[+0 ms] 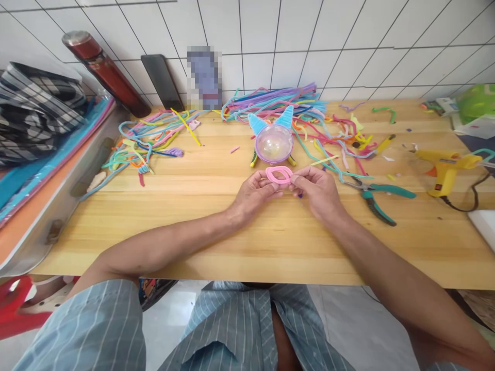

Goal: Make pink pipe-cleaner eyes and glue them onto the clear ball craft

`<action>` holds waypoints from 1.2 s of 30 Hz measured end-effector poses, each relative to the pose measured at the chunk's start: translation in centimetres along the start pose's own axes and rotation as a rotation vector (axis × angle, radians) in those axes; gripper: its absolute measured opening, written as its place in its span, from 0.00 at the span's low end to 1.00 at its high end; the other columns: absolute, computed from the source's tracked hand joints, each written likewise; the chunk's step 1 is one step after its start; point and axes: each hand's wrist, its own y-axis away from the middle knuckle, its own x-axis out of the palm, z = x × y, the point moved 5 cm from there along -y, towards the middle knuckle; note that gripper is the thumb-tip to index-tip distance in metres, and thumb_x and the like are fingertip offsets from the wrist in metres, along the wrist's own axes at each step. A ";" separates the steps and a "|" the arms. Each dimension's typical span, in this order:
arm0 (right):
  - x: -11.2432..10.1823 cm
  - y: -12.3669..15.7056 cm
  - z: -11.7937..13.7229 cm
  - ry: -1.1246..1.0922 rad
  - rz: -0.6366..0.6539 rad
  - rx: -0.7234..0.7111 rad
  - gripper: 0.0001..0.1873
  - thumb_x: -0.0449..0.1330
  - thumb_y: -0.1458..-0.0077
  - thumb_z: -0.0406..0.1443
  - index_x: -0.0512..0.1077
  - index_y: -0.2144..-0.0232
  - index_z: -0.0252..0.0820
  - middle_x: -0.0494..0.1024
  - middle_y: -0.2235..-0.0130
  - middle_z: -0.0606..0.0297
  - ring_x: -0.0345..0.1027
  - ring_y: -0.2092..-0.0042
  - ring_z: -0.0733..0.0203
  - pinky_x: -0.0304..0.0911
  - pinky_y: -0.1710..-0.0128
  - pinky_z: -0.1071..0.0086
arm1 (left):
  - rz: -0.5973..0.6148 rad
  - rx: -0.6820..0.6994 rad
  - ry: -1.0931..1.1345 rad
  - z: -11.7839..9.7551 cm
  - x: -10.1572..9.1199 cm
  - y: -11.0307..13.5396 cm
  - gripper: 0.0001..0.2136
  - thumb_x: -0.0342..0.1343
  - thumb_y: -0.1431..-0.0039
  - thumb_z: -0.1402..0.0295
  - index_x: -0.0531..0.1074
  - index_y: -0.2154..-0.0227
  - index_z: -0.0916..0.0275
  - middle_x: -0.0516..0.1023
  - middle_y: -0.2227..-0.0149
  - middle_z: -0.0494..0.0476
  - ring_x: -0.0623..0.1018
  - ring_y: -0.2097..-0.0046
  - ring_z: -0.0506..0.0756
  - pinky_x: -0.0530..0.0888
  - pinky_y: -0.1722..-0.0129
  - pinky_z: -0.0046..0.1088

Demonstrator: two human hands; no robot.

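Both my hands meet over the middle of the wooden table (pixel 247 242). My left hand (pixel 253 193) and my right hand (pixel 315 190) each pinch one end of a small pink pipe cleaner loop (pixel 279 175), bent into an oval. Just behind it sits a clear iridescent ball (pixel 273 143) with two blue pointed pipe cleaner ears on top. Piles of loose coloured pipe cleaners (pixel 154 141) lie to the left and behind the ball.
Teal-handled pliers (pixel 373 196) lie right of my right hand. A yellow glue gun (pixel 444 167) with a black cord rests at the far right. A red bottle (pixel 106 72) and a dark phone (pixel 162 82) lean on the tiled wall.
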 end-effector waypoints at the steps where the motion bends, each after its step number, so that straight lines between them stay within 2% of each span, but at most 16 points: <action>1: 0.0 0.0 0.0 0.018 -0.003 -0.009 0.10 0.74 0.54 0.42 0.79 0.74 0.46 0.82 0.75 0.68 0.69 0.76 0.66 0.66 0.75 0.70 | -0.005 -0.011 0.012 0.0 0.1 0.1 0.23 0.82 0.48 0.63 0.80 0.53 0.59 0.90 0.49 0.58 0.89 0.44 0.58 0.82 0.39 0.38; 3: 0.0 0.1 0.0 0.052 -0.013 -0.026 0.10 0.73 0.53 0.42 0.79 0.74 0.46 0.81 0.75 0.69 0.69 0.75 0.66 0.65 0.75 0.70 | -0.014 -0.021 0.043 0.0 0.3 0.3 0.19 0.80 0.44 0.64 0.80 0.54 0.59 0.90 0.48 0.57 0.88 0.43 0.57 0.81 0.38 0.37; 7: 0.0 0.4 0.0 0.119 -0.011 -0.055 0.11 0.75 0.51 0.44 0.79 0.72 0.46 0.80 0.74 0.70 0.68 0.75 0.66 0.66 0.75 0.70 | 0.010 -0.039 0.103 0.2 0.5 0.3 0.15 0.77 0.37 0.60 0.80 0.56 0.59 0.89 0.47 0.57 0.88 0.43 0.58 0.80 0.36 0.39; 11: 0.1 0.7 0.3 0.212 0.000 -0.156 0.11 0.75 0.46 0.44 0.82 0.64 0.47 0.87 0.65 0.66 0.76 0.68 0.62 0.72 0.68 0.67 | 0.015 -0.072 0.134 0.6 0.1 0.2 0.15 0.76 0.36 0.57 0.80 0.56 0.59 0.89 0.48 0.58 0.88 0.43 0.59 0.80 0.37 0.39; 14: 0.1 1.0 0.8 0.303 0.000 -0.268 0.12 0.73 0.41 0.44 0.86 0.56 0.49 0.91 0.58 0.63 0.81 0.61 0.57 0.76 0.61 0.63 | 0.016 -0.068 0.086 0.7 -0.1 0.0 0.14 0.74 0.34 0.55 0.82 0.55 0.58 0.88 0.49 0.57 0.86 0.47 0.56 0.79 0.46 0.32; 18: 0.1 1.5 1.3 0.392 0.030 -0.360 0.14 0.71 0.36 0.43 0.88 0.50 0.54 0.91 0.54 0.64 0.83 0.57 0.53 0.78 0.58 0.59 | -0.023 -0.058 0.027 0.3 -0.5 -0.2 0.10 0.71 0.30 0.58 0.81 0.59 0.58 0.81 0.62 0.50 0.76 0.64 0.48 0.71 0.64 0.25; 22: 0.1 1.8 1.9 0.462 0.051 -0.441 0.17 0.69 0.33 0.41 0.88 0.45 0.58 0.91 0.53 0.63 0.83 0.57 0.52 0.78 0.56 0.57 | 0.006 -0.095 0.089 -0.4 -0.2 -0.1 0.08 0.68 0.28 0.62 0.78 0.60 0.59 0.75 0.66 0.48 0.72 0.68 0.46 0.69 0.67 0.24; 27: 0.0 1.7 2.2 0.512 0.057 -0.445 0.16 0.68 0.30 0.45 0.88 0.43 0.61 0.91 0.52 0.62 0.83 0.54 0.49 0.78 0.50 0.54 | 0.066 -0.095 0.079 -0.9 0.4 0.1 0.11 0.72 0.31 0.60 0.77 0.61 0.59 0.78 0.63 0.48 0.74 0.67 0.46 0.71 0.66 0.24; 32: -0.2 1.7 2.1 0.494 0.068 -0.447 0.15 0.68 0.29 0.47 0.88 0.44 0.62 0.90 0.57 0.63 0.82 0.57 0.50 0.78 0.51 0.54 | 0.128 -0.062 0.083 -1.1 0.7 0.2 0.15 0.78 0.38 0.58 0.79 0.60 0.59 0.80 0.62 0.49 0.76 0.67 0.46 0.70 0.68 0.23; 36: -0.5 1.7 2.1 0.556 0.032 -0.586 0.15 0.66 0.27 0.43 0.88 0.43 0.61 0.91 0.55 0.63 0.85 0.54 0.51 0.80 0.48 0.54 | 0.147 -0.057 0.073 -1.7 1.0 0.3 0.19 0.79 0.40 0.54 0.80 0.59 0.61 0.78 0.67 0.47 0.72 0.73 0.44 0.68 0.72 0.21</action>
